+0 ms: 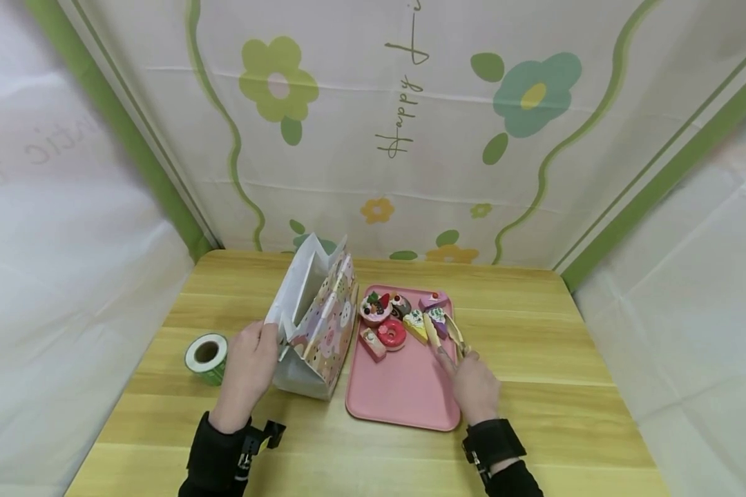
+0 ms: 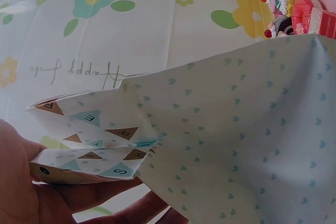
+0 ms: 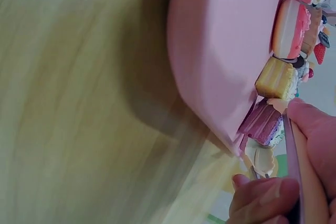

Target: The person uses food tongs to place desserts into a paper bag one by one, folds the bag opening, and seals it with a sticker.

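On the left half of the yellowish wood-grain tabletop (image 1: 547, 386), a white paper bag with a colourful cartoon-print face (image 1: 329, 324) stands with its mouth open, right beside a pink rectangular tray with rounded corners (image 1: 404, 390). The person's left hand (image 1: 249, 369) has the bag's edge pinched between thumb and fingers, and the left wrist view shows little blue hearts and lettered pennants printed on the paper there. Over on the tray, the right hand (image 1: 475, 388) is wrapped around a pair of pale tan tongs (image 1: 432, 333), with the tong arms spread on either side of a purple wedge-shaped toy cake slice with white topping (image 1: 436, 319). Can't really tell whether both tips actually press on it. That slice sits on the far right part of the tray, with a lilac-pink slice with a red berry (image 1: 434, 299) just behind it and a yellow wedge with white topping (image 1: 414, 326) just to its left. Further left there's a glossy red-pink donut (image 1: 385, 339), a pink layered bar-shaped slice (image 1: 373, 345), a fruit-topped round tart (image 1: 373, 313) and a dark swirl roll (image 1: 400, 305), all bunched pretty close. A white-and-green label roll (image 1: 215, 376) sits left of the bag, near the left hand.
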Demonstrator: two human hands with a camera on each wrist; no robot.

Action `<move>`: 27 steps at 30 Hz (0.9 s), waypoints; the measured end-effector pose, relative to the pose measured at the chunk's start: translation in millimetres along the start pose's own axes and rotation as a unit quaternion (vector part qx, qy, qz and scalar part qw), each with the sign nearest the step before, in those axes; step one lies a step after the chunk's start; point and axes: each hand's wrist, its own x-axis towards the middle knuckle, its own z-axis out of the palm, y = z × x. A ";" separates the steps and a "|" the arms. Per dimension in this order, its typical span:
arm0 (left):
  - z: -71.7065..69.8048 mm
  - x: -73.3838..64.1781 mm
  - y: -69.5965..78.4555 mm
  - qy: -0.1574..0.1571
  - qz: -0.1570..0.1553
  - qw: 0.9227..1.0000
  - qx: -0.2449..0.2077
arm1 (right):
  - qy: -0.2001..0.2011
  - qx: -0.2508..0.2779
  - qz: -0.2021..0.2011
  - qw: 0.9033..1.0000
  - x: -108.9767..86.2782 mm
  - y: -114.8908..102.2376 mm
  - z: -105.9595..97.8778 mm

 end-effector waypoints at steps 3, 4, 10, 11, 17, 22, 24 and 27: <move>0.0 0.2 0.1 -0.001 -0.004 1.000 0.000 | -0.013 0.011 0.009 1.000 -0.9 -0.2 -2.4; 0.0 0.2 0.1 -0.001 -0.004 1.000 0.001 | -0.014 0.013 0.010 1.000 -1.2 -0.2 -3.1; -0.1 0.2 -1.0 -0.001 -0.001 1.000 0.003 | -0.011 0.019 0.010 1.000 -3.6 -0.6 -6.7; -0.1 0.2 -1.2 -0.001 -0.001 1.000 0.003 | -0.011 0.019 0.011 1.000 -3.8 -0.7 -7.0; 0.1 0.3 -2.2 0.000 0.003 1.000 -0.001 | -0.024 0.024 0.026 0.999 -4.7 -2.3 -8.9; 0.0 0.2 -2.4 0.002 0.005 1.000 0.001 | -0.024 0.021 0.027 0.999 -5.3 -3.3 -10.9; -0.2 0.1 -2.2 0.001 0.004 1.000 0.000 | -0.026 0.021 0.029 0.999 -5.5 -3.8 -12.3; -0.5 -0.2 -1.7 0.001 0.003 1.000 0.000 | -0.030 0.023 0.034 0.999 -6.1 -5.2 -15.3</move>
